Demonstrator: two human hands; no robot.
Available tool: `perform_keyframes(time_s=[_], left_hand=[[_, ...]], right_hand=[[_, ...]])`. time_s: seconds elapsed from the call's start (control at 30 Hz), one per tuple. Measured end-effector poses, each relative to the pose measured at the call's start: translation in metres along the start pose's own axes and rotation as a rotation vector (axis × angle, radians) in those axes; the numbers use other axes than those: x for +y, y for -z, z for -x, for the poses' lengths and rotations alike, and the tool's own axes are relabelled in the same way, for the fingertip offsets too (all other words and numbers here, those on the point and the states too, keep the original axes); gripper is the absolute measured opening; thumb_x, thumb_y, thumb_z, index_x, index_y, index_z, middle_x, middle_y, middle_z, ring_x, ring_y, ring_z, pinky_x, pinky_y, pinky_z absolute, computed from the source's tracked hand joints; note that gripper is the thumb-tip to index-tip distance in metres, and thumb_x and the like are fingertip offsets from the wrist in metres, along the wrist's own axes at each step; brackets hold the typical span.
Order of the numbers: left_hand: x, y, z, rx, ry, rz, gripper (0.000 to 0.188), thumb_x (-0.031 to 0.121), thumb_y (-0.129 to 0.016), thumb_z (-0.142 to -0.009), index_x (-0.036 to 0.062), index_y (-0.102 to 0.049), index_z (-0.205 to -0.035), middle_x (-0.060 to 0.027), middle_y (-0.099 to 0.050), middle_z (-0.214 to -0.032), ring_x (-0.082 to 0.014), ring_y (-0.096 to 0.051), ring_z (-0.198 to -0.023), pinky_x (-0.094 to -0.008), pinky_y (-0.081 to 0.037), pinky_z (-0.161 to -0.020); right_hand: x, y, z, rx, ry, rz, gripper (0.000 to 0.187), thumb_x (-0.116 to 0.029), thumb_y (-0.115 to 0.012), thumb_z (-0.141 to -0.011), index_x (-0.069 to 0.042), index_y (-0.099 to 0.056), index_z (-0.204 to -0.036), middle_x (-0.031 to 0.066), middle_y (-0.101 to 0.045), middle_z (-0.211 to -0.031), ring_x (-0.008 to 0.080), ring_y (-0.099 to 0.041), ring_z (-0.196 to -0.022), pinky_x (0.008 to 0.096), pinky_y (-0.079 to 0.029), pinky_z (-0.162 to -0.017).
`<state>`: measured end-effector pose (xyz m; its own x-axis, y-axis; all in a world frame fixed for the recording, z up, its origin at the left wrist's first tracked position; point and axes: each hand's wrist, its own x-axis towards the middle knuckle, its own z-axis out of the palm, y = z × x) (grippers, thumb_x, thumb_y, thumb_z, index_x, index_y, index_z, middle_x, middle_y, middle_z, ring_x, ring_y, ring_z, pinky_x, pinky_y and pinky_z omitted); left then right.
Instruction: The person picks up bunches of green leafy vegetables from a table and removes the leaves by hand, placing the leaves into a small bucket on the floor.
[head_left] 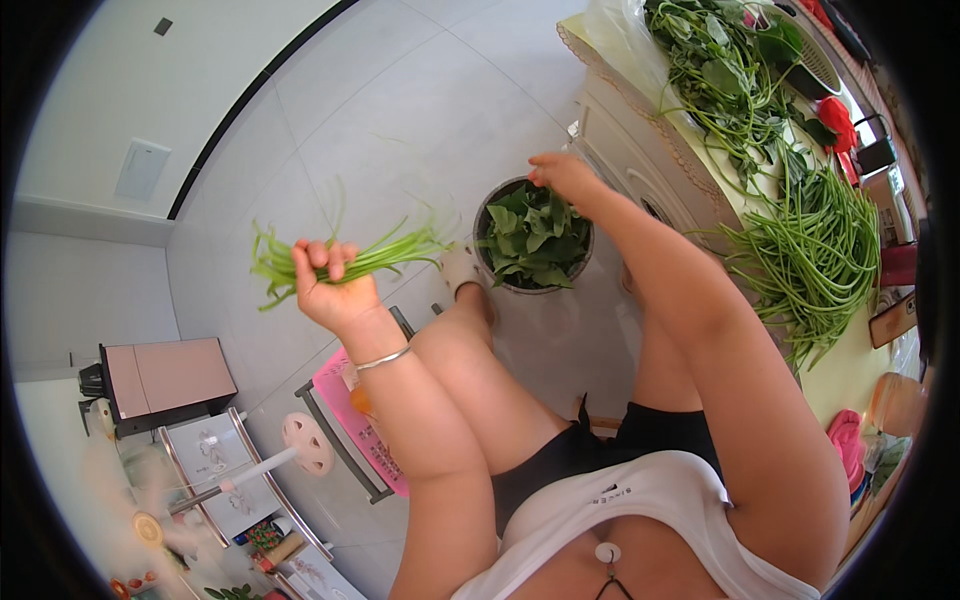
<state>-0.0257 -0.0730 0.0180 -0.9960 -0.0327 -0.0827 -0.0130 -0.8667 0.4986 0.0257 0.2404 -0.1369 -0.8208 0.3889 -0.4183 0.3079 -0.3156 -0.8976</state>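
My left hand (338, 290) is raised on the left, closed around a bunch of thin green stems (395, 255). The stems stick out on both sides of the fist, and their right ends are blurred. My right hand (568, 182) hovers over the far right rim of a round bucket (531, 291) on the floor. Its fingers are drawn together in a pinch; whether anything is between them is too small to make out. Loose green leaves (535, 238) fill the bucket. On the table at the right lie a pile of long green stems (810, 262) and a heap of leafy greens (720, 80).
The table (840, 368) has a pale cloth with a trimmed edge. A phone (893, 320) and a red flower (838, 122) are at its far side. Left of my legs stand a pink basket (378, 455), a blurred fan (148, 528) and a pinkish box-shaped appliance (175, 378).
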Motion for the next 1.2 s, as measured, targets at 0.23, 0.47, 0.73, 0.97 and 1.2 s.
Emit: perform_keyframes(time_s=[0.23, 0.47, 0.73, 0.97, 1.2], left_hand=[[-0.027, -0.005, 0.008, -0.162, 0.026, -0.306, 0.013, 0.017, -0.058, -0.092, 0.0039, -0.057, -0.090, -0.0046, -0.052, -0.068, -0.0156, -0.043, -0.060, -0.0276, -0.035, -0.058], [-0.042, -0.024, 0.018, -0.254, -0.060, -0.533, 0.009, 0.010, -0.059, -0.090, 0.0014, -0.057, -0.088, -0.0059, -0.054, -0.068, -0.0162, -0.053, -0.065, -0.0275, -0.040, -0.062], [-0.065, -0.037, 0.043, -0.439, 0.007, -0.916, 0.012, 0.013, -0.057, -0.093, 0.0015, -0.054, -0.089, -0.0035, -0.050, -0.062, -0.0129, -0.049, -0.057, -0.0274, -0.042, -0.058], [-0.091, -0.041, 0.058, -0.559, -0.137, -1.202, 0.010, 0.010, -0.062, -0.090, 0.0003, -0.060, -0.088, 0.0004, -0.053, -0.063, -0.0070, -0.045, -0.054, -0.0224, -0.035, -0.049], [-0.095, -0.044, 0.066, -0.754, 0.117, -1.207, 0.013, 0.012, -0.064, -0.089, 0.0005, -0.060, -0.085, 0.0013, -0.052, -0.062, -0.0069, -0.044, -0.053, -0.0229, -0.034, -0.048]], right_hand=[[0.080, -0.030, 0.036, -0.546, 0.162, 1.524, 0.066, -0.009, -0.052, -0.081, -0.009, -0.030, -0.144, 0.0171, -0.022, -0.152, 0.0397, -0.027, -0.136, 0.0517, -0.025, -0.110], [0.013, -0.047, 0.033, -0.265, 0.114, 1.296, 0.030, -0.011, -0.052, -0.079, -0.004, -0.066, -0.106, 0.0159, -0.062, -0.116, 0.0299, -0.057, -0.111, 0.0505, -0.042, -0.094], [-0.076, -0.083, 0.109, -0.063, 0.691, 0.114, 0.015, -0.003, -0.055, -0.086, 0.000, -0.065, -0.097, 0.0110, -0.068, -0.096, 0.0186, -0.064, -0.086, 0.0311, -0.049, -0.079], [-0.119, -0.060, 0.127, -0.161, 0.625, -0.194, 0.032, -0.015, -0.046, -0.096, -0.002, -0.053, -0.125, 0.0060, -0.062, -0.114, 0.0129, -0.059, -0.091, 0.0273, -0.046, -0.078], [-0.148, -0.006, 0.117, -0.349, 0.550, 0.002, 0.024, -0.011, -0.061, -0.091, -0.001, -0.063, -0.113, 0.0054, -0.067, -0.102, 0.0100, -0.060, -0.091, 0.0255, -0.049, -0.078]])
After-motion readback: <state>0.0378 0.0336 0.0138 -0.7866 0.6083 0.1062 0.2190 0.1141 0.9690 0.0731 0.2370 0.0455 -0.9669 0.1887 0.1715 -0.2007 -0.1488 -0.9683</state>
